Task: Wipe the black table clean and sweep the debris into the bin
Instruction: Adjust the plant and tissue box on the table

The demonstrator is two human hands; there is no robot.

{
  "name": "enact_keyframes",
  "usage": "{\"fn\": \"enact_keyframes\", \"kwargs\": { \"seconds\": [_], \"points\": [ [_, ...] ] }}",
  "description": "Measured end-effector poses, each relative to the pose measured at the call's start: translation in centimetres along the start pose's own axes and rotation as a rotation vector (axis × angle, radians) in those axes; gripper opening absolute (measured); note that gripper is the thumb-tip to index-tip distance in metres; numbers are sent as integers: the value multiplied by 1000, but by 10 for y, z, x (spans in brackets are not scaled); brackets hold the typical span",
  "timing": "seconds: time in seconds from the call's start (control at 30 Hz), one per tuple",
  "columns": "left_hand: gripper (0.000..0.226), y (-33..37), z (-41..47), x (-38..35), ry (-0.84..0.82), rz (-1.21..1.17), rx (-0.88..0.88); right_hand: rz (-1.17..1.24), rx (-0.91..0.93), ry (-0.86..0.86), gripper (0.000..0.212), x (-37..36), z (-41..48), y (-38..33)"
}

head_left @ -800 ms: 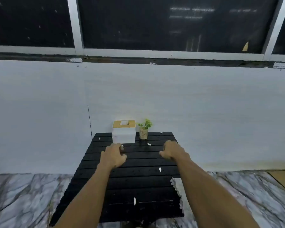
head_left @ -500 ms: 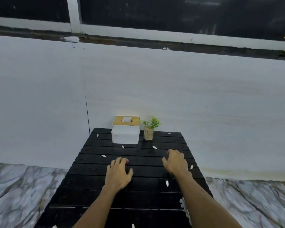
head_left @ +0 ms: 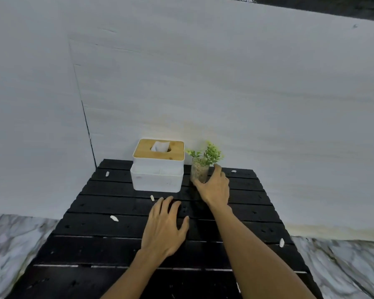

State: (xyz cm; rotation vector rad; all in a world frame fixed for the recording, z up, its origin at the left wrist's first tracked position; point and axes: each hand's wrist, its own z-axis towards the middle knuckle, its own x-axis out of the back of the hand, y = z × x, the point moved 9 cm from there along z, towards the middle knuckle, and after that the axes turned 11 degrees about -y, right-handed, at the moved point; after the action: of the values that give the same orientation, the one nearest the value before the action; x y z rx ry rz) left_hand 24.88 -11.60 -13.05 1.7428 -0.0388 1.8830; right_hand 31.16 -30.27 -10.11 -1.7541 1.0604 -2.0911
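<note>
Right hand: the right hand [head_left: 214, 186] is out at the far end of the black slatted surface [head_left: 95, 251], fingers [head_left: 218, 171] spread and curling around the small plant pot [head_left: 200, 172]; thumb low on the near side, fingertips at the pot's right side, grip not fully closed that I can see.
Left hand: the left hand [head_left: 163, 227] lies palm down near the middle of the surface, fingers released and fanned out, holding nothing.
Plant pot: upright, clear-looking glass with pebbles and a green sprig, at the back edge, just right of the tissue box [head_left: 158, 171].
Tissue box: white body, wooden lid, a tissue poking out of the slot, tight against the pale wall [head_left: 203, 83].
Debris: small white scraps are scattered over the slats; one [head_left: 107, 174] left of the box, one [head_left: 152, 198] just ahead of the left fingertips, one [head_left: 114, 218] further left, one [head_left: 233, 171] beyond the right hand, one [head_left: 281, 242] at the right edge.
Floor: marbled tile floor [head_left: 13, 244] shows on both sides.
Bin: can't spot it from here.
</note>
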Motion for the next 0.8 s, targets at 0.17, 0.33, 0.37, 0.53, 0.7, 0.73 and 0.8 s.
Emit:
{"fn": "enact_keyframes", "kwargs": {
  "seconds": [0.17,0.33,0.37,0.53,0.7,0.73,0.8],
  "points": [
    [61,-4,1,-4,-7,4,-2,188,-26,99,81,-10,19,-7],
    [60,-6,3,-7,-19,16,-3,342,-1,138,70,-14,22,-6],
    [60,-6,3,-7,-22,18,-2,356,12,144,67,-13,21,-5],
    [66,-4,2,-5,-45,18,8,443,50,158,59,15,24,16],
    [71,-4,2,-4,-64,7,21,476,38,189,50,58,32,57],
    [71,-4,2,-4,-68,7,23,480,27,200,51,64,34,67],
    [73,-3,1,-3,-71,3,26,492,8,219,53,74,36,84]
  ]
}}
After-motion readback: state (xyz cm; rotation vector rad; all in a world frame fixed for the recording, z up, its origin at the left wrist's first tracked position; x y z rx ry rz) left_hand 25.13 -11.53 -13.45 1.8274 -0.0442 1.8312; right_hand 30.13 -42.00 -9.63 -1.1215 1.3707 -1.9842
